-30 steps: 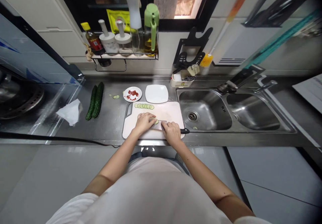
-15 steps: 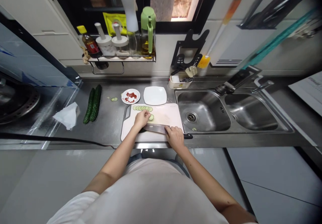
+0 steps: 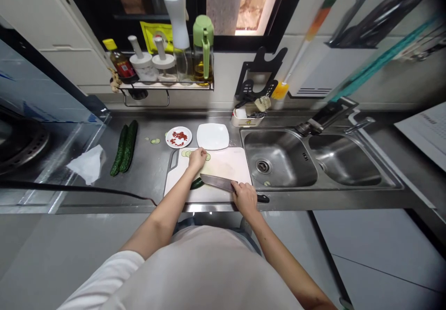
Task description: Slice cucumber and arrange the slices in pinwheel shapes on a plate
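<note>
My right hand (image 3: 245, 199) grips a kitchen knife, its broad blade (image 3: 218, 182) lying low over the near part of the white cutting board (image 3: 232, 163). The black handle end (image 3: 263, 198) sticks out past that hand. My left hand (image 3: 197, 159) is closed in a pinch over the row of cucumber slices (image 3: 184, 154); what its fingertips hold is hidden. One slice (image 3: 208, 157) shows just right of the fingers. A dark green cucumber piece (image 3: 197, 183) lies on the board, left of the blade's tip.
Behind the board stand a plate of chopped red bits (image 3: 178, 137) and a white square plate (image 3: 213, 136). Two whole cucumbers (image 3: 124, 147) and a crumpled white tissue (image 3: 88, 163) lie to the left. The double sink (image 3: 278, 159) is at right, a bottle rack (image 3: 167, 86) above.
My left hand has moved away from the knife, up to the slice row, uncovering more of the cucumber piece. The blade has swung slightly, its tip now apart from that hand.
</note>
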A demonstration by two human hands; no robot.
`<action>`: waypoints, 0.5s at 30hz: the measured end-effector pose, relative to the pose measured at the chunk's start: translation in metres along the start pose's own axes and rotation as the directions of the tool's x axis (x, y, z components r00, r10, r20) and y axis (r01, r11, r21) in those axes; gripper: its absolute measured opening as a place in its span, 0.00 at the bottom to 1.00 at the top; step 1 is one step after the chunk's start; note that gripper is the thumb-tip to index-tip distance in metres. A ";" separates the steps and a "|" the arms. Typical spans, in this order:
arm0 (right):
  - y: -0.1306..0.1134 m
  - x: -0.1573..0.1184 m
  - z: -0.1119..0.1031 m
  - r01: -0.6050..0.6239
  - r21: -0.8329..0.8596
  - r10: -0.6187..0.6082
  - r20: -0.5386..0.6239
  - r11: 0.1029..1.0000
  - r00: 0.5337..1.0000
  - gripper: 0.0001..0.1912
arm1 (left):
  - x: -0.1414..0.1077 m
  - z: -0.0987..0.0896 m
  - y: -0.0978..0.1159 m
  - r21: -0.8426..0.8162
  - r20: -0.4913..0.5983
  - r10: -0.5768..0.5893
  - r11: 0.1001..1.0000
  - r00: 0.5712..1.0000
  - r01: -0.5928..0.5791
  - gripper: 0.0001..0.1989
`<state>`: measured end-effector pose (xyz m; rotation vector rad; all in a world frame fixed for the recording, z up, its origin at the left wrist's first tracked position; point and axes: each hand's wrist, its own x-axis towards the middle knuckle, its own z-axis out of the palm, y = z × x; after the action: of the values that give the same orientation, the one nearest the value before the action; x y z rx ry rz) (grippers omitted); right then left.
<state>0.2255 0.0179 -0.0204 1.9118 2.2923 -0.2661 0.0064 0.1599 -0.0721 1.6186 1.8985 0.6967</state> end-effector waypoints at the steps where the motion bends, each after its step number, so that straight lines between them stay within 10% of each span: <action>1: 0.001 0.000 0.001 -0.001 0.002 0.001 0.000 1.000 1.000 0.19 | 0.001 0.002 0.000 0.017 0.000 0.008 1.000 1.000 -0.008 0.06; 15: 0.004 0.002 0.003 -0.012 0.023 0.012 -0.015 1.000 1.000 0.18 | 0.003 0.004 -0.006 0.207 0.079 0.251 0.943 0.965 -0.262 0.08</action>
<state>0.2286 0.0199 -0.0240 1.9439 2.2965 -0.2786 0.0042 0.1618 -0.0794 2.0274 1.7938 0.5584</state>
